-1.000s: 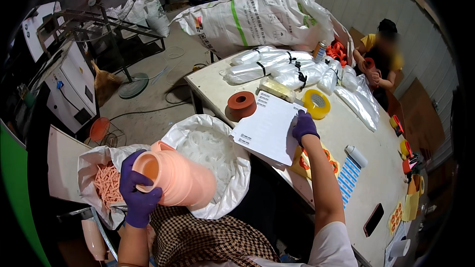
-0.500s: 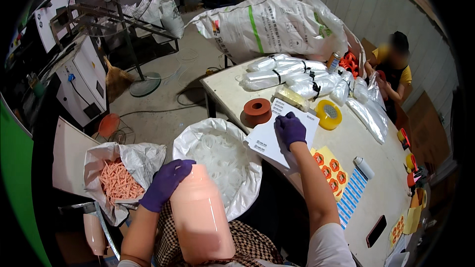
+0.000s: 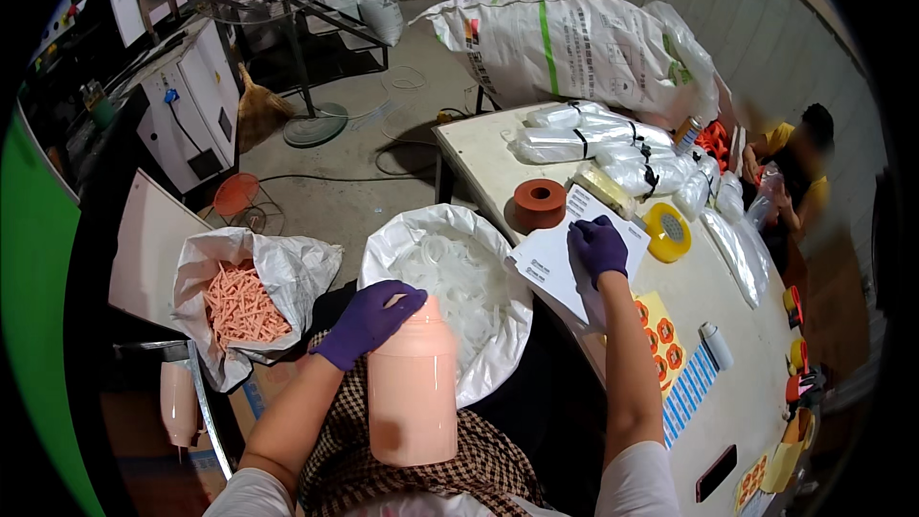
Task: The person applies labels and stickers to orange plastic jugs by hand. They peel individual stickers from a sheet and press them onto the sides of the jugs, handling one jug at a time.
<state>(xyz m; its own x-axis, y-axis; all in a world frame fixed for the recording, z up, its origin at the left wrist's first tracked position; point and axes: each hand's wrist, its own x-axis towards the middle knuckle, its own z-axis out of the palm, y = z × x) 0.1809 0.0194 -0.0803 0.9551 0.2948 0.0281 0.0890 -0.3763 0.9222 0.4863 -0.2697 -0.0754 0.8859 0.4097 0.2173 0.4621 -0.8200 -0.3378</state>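
Note:
My left hand (image 3: 375,322), in a purple glove, is closed over the neck and shoulder of a glossy pink plastic bottle (image 3: 414,402). The bottle stands nearly upright against my checkered apron (image 3: 335,440). At the table's near left edge, my right hand (image 3: 601,247), also gloved in purple, rests on white label sheets (image 3: 548,260) printed with small black marks. Its fingers are curled and pressed together; whatever they pinch is hidden. A reddish-brown tape roll (image 3: 540,205) sits beside the sheets, and a yellow tape roll (image 3: 668,232) lies to their right.
Before me stands a white sack (image 3: 512,345) of translucent plastic pieces; left of it is a sack (image 3: 311,263) of pink scraps. The table (image 3: 737,402) carries orange sticker sheets (image 3: 661,335), a phone (image 3: 716,474) and bundled plastic bags (image 3: 574,142). A person (image 3: 804,172) sits beyond it.
The pink bottle has gone from leaning left to nearly upright, with my left hand still on its neck. My right hand stays on the label sheets. The whole view has shifted.

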